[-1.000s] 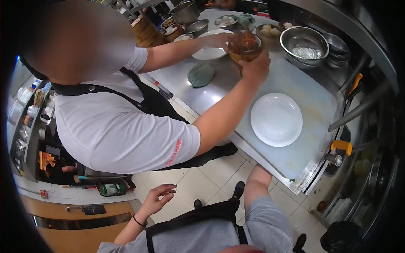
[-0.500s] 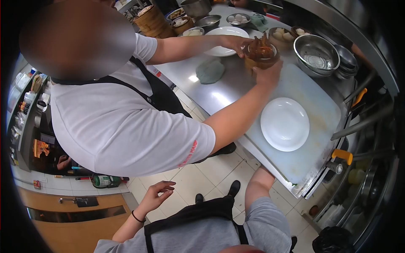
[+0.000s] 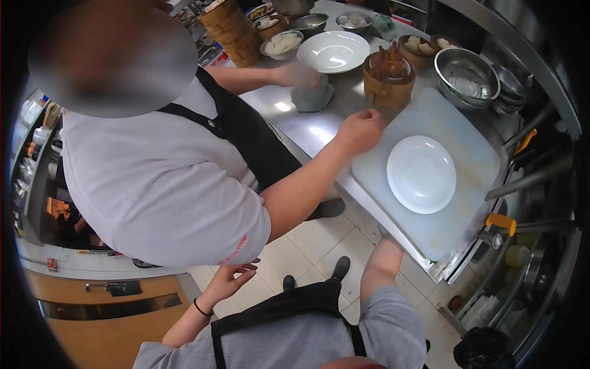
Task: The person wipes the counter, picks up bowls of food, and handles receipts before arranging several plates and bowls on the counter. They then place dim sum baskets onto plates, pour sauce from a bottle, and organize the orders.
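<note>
My left hand (image 3: 228, 280) hangs open over the tiled floor, fingers spread, a black band on its wrist, close to the co-worker's white shirt. My right forearm (image 3: 380, 264) reaches up to the front edge of the steel counter (image 3: 319, 132); the hand itself is hidden under that edge. A co-worker in a white shirt and black apron stands between me and the counter. One of their hands (image 3: 361, 129) rests as a loose fist at the corner of the white cutting board (image 3: 458, 123). The other presses a green cloth (image 3: 312, 93).
An empty white plate (image 3: 421, 173) lies on the cutting board. Behind it stand a bamboo steamer with food (image 3: 388, 79), a second white plate (image 3: 332, 50), a steel bowl (image 3: 467, 75), stacked steamers (image 3: 232, 29) and small bowls. Orange-handled tools (image 3: 499, 219) stick out at the right.
The co-worker let go of the bamboo steamer; one hand went to the green cloth, the other dropped to the cutting board's corner. My hands barely moved.
</note>
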Available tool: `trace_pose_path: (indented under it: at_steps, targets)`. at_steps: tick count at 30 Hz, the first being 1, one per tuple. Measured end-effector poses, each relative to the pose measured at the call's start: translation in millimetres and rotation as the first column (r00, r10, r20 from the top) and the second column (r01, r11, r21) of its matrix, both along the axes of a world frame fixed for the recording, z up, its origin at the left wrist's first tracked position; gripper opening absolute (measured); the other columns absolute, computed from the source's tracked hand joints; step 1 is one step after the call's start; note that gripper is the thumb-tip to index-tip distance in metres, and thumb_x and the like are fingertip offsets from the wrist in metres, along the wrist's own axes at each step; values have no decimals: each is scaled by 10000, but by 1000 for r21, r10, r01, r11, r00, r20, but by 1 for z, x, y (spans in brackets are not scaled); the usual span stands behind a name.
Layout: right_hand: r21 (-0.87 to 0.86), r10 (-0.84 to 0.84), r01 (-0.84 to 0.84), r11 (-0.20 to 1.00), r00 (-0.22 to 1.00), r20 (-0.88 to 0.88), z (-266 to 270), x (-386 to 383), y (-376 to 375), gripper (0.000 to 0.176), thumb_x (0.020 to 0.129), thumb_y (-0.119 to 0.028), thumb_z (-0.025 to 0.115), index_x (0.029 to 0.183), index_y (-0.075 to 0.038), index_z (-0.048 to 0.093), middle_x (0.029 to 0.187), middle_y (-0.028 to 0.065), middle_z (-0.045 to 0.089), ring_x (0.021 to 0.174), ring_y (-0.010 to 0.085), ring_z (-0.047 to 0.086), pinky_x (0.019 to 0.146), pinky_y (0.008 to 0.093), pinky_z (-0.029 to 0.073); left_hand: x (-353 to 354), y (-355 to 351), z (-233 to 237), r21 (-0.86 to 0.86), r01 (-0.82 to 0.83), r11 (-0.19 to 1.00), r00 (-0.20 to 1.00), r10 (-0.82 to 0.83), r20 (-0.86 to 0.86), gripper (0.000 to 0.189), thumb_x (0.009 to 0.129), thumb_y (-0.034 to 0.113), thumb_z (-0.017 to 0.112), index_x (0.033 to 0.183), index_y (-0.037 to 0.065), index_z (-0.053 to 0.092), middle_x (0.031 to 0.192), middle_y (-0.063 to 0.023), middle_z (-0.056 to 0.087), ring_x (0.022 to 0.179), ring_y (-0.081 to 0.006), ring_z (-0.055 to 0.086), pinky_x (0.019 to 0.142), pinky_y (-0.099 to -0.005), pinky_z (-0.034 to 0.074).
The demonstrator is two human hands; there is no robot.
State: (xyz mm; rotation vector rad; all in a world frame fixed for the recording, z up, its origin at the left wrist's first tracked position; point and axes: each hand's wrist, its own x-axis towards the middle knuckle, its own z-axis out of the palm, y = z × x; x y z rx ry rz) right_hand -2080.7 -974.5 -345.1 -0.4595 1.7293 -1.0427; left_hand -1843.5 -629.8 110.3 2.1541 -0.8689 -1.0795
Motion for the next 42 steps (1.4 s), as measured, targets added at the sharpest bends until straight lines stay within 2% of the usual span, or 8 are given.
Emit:
trace_pose_path:
  at_steps: [8, 12, 17, 19, 23, 29, 34, 42]
  targets:
    - [-196, 146, -134, 971, 988, 51, 77, -20, 57, 393, 784, -133, 551, 1088, 104, 474, 1060, 183, 531, 922, 246, 516, 794, 343, 431, 41, 70, -46, -100, -24, 995, 971, -1, -240, 261, 855, 124, 514, 1089, 9, 535, 1085, -78, 558, 925, -160, 569, 797, -278, 454]
    - [-182, 528, -551, 815, 834, -161, 108, -11, 152, 412, 734, 26, 473, 1144, 1, 442, 1078, 113, 518, 913, 202, 514, 773, 307, 428, 75, 162, -107, 20, -253, 967, 848, 232, -476, 312, 858, 240, 525, 1092, 34, 535, 1077, -68, 554, 898, -159, 573, 789, -280, 457]
    - [78, 725, -736, 672, 676, 131, 114, 95, 292, 527, 678, 104, 458, 1189, 4, 379, 1127, 131, 494, 974, 236, 516, 829, 345, 423, 119, 314, -191, 356, -491, 795, 607, 606, -515, 363, 828, 286, 544, 1099, 45, 527, 1041, -93, 562, 823, -186, 597, 681, -292, 504]
    - [103, 937, -932, 347, 348, -10, 145, 163, 339, 468, 641, 89, 485, 1107, 62, 444, 1031, 162, 538, 925, 272, 542, 777, 361, 453, 142, 367, -217, 340, -572, 747, 542, 655, -526, 336, 835, 276, 530, 1083, 49, 529, 1025, -106, 566, 824, -197, 598, 670, -298, 505]
    - [-108, 985, -989, 104, 88, 148, 170, 307, 435, 458, 632, 96, 476, 1089, 74, 449, 966, 162, 552, 865, 248, 557, 750, 340, 452, 204, 443, -236, 190, -721, 667, 488, 683, -543, 407, 831, 334, 535, 1093, 25, 499, 1009, -103, 555, 843, -194, 587, 699, -294, 501]
    - [-277, 927, -961, -5, -108, 358, 255, 489, 529, 474, 707, 61, 468, 1170, 60, 367, 1100, 174, 501, 998, 263, 508, 849, 336, 411, 297, 454, -154, -96, -835, 542, 381, 442, -812, 624, 863, 477, 412, 1267, 10, 320, 1229, -169, 428, 1078, -268, 481, 856, -364, 439]
    - [-393, 846, -912, -118, -299, 442, 303, 598, 549, 446, 747, 31, 473, 1180, 41, 363, 1092, 166, 503, 1003, 244, 508, 845, 334, 419, 400, 435, -117, -266, -947, 180, 294, 153, -943, 553, 901, 396, 363, 1273, -8, 301, 1246, -156, 418, 1137, -254, 429, 948, -368, 373]
    - [-446, 871, -852, -274, -416, 261, 317, 794, 526, 431, 783, -28, 500, 1188, 35, 368, 1083, 133, 512, 966, 197, 510, 813, 295, 420, 577, 420, -120, -280, -955, 100, 297, 318, -900, 480, 896, 293, 424, 1204, -69, 361, 1156, -175, 490, 1039, -243, 514, 882, -349, 437]
